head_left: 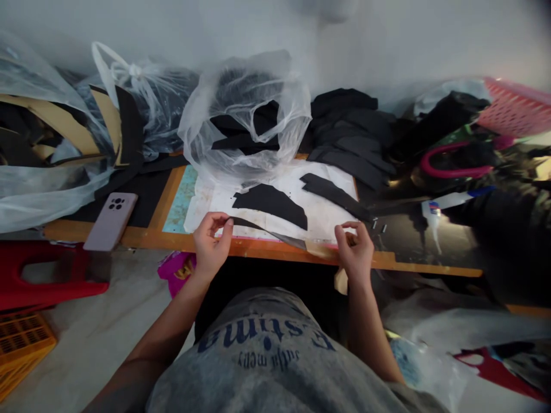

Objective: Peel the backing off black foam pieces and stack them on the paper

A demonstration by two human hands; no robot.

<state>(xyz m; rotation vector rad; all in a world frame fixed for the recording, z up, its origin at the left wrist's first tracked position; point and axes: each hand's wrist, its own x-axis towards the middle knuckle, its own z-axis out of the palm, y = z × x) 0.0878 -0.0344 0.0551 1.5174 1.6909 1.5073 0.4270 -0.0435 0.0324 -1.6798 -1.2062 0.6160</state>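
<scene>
My left hand (212, 242) pinches the left end of a thin dark strip (275, 233) at the table's front edge. The strip runs right toward a beige piece (322, 250) near my right hand (355, 248). The fingers of my right hand are pinched together; what they hold is too small to make out. Beyond the strip, a wide black cut piece (272, 204) lies on a white sheet (253, 182). A longer black piece (330, 193) rests on the sheet's right part.
An open clear plastic bag (196, 129) with black pieces stands behind the sheet. Stacked black pieces (348, 135) lie right of it. A phone (111, 221) is at the left, a glue bottle (447, 201) at the right, and a red stool (55, 292) below left.
</scene>
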